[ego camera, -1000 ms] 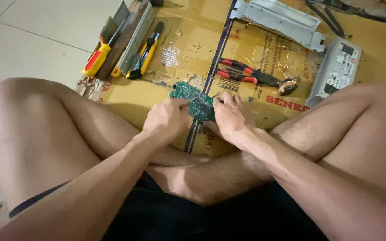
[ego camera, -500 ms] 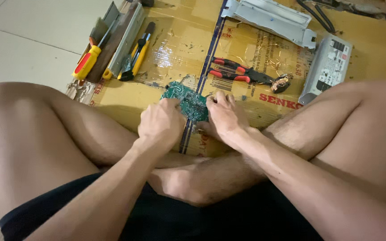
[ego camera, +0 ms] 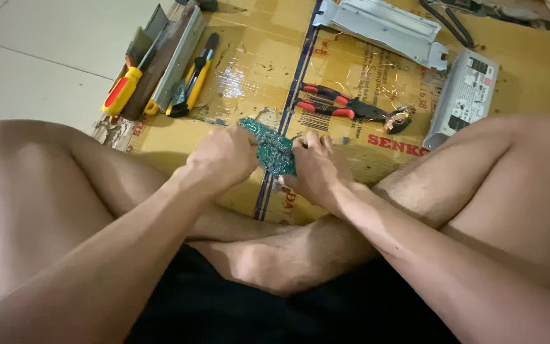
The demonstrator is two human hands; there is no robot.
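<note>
Over cardboard (ego camera: 249, 70), both hands' fingers (ego camera: 237, 143) grip circuit board (ego camera: 270, 148); tilted up-left.

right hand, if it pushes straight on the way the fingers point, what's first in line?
The right hand points up-left, fingers already on the green circuit board it grips together with the left hand. Beyond that, probably bare cardboard; depth is unclear.

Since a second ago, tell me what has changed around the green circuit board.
Little has changed. Both hands keep their grip: left hand and right hand hold the green circuit board above the cardboard, now tilted slightly differently. Red-handled pliers, yellow screwdrivers and grey metal box lie unmoved.
</note>
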